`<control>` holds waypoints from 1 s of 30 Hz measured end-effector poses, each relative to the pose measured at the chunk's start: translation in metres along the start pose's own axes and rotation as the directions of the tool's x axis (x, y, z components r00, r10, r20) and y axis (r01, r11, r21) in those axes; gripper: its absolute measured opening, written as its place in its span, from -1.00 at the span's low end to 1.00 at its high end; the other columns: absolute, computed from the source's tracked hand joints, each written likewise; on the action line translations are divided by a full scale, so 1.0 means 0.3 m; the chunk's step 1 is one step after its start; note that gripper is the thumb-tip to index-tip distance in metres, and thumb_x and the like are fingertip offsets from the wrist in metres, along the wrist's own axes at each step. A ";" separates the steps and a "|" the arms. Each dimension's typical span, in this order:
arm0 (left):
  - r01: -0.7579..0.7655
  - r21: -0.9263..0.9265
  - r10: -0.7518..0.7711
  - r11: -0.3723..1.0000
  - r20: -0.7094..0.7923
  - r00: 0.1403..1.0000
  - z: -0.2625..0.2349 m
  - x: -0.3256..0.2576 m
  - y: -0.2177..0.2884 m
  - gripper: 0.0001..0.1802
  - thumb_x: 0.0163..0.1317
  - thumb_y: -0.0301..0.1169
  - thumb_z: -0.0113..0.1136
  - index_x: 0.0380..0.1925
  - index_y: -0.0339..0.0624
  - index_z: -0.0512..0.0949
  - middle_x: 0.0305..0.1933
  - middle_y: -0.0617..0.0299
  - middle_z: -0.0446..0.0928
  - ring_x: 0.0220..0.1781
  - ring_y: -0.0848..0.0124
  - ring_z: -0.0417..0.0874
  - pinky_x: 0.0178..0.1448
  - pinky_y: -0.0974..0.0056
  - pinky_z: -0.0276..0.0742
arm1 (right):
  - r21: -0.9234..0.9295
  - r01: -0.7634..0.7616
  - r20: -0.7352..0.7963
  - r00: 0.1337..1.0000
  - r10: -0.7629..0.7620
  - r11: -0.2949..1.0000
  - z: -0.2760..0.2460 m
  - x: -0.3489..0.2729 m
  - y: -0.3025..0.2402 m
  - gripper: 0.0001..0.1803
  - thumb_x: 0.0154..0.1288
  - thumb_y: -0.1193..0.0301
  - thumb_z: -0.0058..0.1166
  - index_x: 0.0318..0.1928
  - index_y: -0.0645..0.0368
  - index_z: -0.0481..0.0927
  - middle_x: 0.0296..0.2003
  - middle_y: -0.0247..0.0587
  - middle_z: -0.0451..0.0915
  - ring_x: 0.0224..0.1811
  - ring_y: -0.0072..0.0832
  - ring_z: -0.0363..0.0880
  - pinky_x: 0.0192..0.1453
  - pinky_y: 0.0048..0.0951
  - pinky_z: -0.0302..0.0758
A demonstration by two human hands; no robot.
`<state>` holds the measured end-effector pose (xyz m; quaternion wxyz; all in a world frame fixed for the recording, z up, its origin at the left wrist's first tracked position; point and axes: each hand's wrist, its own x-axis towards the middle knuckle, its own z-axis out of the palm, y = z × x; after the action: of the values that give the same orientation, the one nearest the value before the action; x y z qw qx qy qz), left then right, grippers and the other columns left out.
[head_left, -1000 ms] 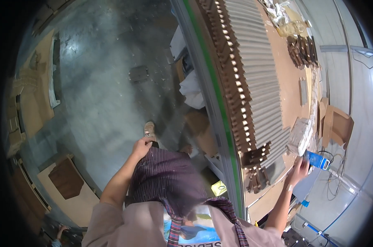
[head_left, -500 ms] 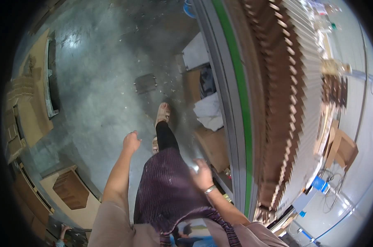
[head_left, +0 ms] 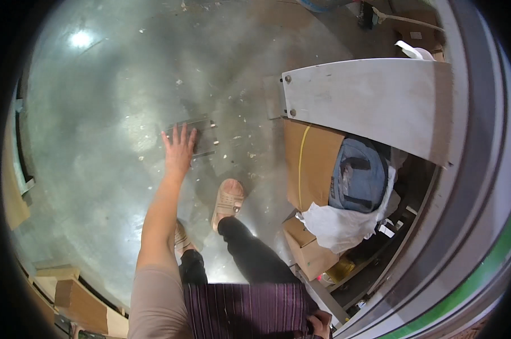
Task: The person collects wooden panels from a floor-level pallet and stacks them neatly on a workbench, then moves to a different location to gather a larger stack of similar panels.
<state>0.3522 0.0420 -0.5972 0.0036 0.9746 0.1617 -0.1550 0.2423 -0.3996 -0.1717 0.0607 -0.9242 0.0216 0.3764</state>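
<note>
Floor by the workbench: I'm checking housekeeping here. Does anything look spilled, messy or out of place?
Yes. Pale scraps and specks litter the concrete floor around a flat metal plate beyond the open left hand. Under the bench, a white plastic bag spills loosely over cardboard boxes, with a blue backpack wedged in above it.

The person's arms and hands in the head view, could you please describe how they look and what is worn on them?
The left hand is bare, with no glove, ring or watch visible, and the forearm is bare up to a short beige sleeve at the shoulder. Only part of the right hand shows at the lower edge, also bare; its sleeve is out of view.
</note>
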 end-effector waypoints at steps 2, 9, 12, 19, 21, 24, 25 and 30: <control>0.020 0.015 -0.020 1.000 -0.026 0.999 0.079 0.060 -0.013 -0.38 0.20 -0.30 -0.04 0.31 0.10 0.17 0.37 0.11 0.12 0.34 0.08 0.19 0.30 -0.34 0.01 | 0.033 -0.111 0.059 0.992 0.109 0.993 -0.017 0.021 -0.037 -0.53 0.08 0.20 0.19 -0.02 0.14 0.47 0.00 -0.01 0.42 0.03 -0.14 0.40 0.07 -0.22 0.39; 0.232 -0.214 -0.158 0.949 0.313 0.937 -0.015 -0.191 -0.006 0.08 -0.28 -0.10 0.42 0.32 -0.07 0.13 0.31 -0.17 0.15 0.27 -0.08 0.23 0.34 -0.12 0.05 | -0.123 0.223 0.149 0.968 -0.204 0.967 -0.045 -0.032 -0.091 -0.44 0.07 0.17 0.21 0.06 0.10 0.38 0.11 0.04 0.27 0.12 0.00 0.28 0.12 -0.03 0.33; 0.494 -0.469 -0.133 0.733 0.612 0.780 -0.188 -0.479 -0.011 0.14 -0.34 -0.02 0.37 0.32 -0.17 0.10 0.30 -0.29 0.14 0.35 -0.12 0.15 0.38 -0.12 0.02 | -0.118 0.489 0.085 0.872 -0.482 0.864 -0.044 -0.048 -0.164 -0.35 -0.04 0.21 0.26 0.08 0.11 0.35 0.09 0.08 0.24 0.10 0.06 0.23 0.11 0.04 0.31; 0.294 -0.736 0.253 0.611 0.532 0.808 -0.812 -1.038 -0.056 0.20 -0.38 0.23 0.28 0.28 -0.25 0.18 0.25 -0.37 0.20 0.32 -0.17 0.20 0.37 0.00 0.13 | -0.048 0.403 -0.012 0.915 -0.404 0.914 -0.066 -0.246 -0.348 -0.53 0.02 0.22 0.20 -0.06 0.15 0.46 -0.08 0.04 0.41 -0.05 -0.01 0.41 0.09 -0.05 0.35; 0.453 -0.880 0.386 0.144 0.471 0.793 -0.986 -1.166 -0.034 0.10 -0.10 -0.58 0.18 0.41 0.02 -0.26 -0.46 -0.01 0.55 -0.57 0.37 0.56 -0.59 0.28 0.46 | 0.225 0.414 -0.146 0.909 -0.390 0.882 -0.095 -0.301 -0.386 -0.61 0.04 0.22 0.21 -0.17 0.18 0.53 -0.29 -0.02 0.55 -0.20 -0.03 0.50 -0.02 -0.14 0.43; -0.069 -0.794 0.236 0.604 0.095 0.967 -1.466 -1.324 -0.024 0.08 -0.22 -0.33 0.36 0.34 -0.23 -0.01 0.11 -0.25 0.35 0.13 0.05 0.44 0.12 0.02 0.42 | 0.897 0.225 -0.114 0.950 -0.291 0.382 -0.110 -0.362 -0.500 -0.67 0.20 0.25 0.16 -0.14 0.21 0.51 -0.43 -0.20 0.54 -0.41 -0.30 0.52 -0.32 -0.34 0.51; -0.020 -0.771 0.252 0.637 0.183 0.950 -1.580 -1.340 -0.016 0.07 -0.23 -0.25 0.36 0.33 -0.21 0.03 0.22 -0.23 0.20 0.25 0.01 0.27 0.25 0.00 0.25 | 0.932 -0.163 0.270 0.908 -0.320 0.325 -0.352 -0.497 -0.596 -0.67 0.25 0.28 0.12 -0.07 0.21 0.51 -0.40 -0.25 0.56 -0.46 -0.45 0.51 -0.40 -0.44 0.50; -0.059 -0.664 0.219 0.745 0.160 0.962 -2.131 -1.502 0.057 0.02 -0.15 -0.13 0.33 0.31 -0.14 0.05 0.33 -0.19 0.10 0.35 -0.10 0.11 0.35 -0.04 0.13 | 0.997 0.066 -0.037 0.860 -0.508 0.039 -0.378 -0.592 -0.531 -0.72 0.24 0.48 0.07 -0.05 0.32 0.52 -0.24 -0.20 0.61 -0.26 -0.43 0.59 -0.15 -0.45 0.56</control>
<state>0.1444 -0.0792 0.1473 0.3737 0.8965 0.1305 -0.1988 0.2076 -0.2573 0.0481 0.7354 -0.5493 0.0651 0.3915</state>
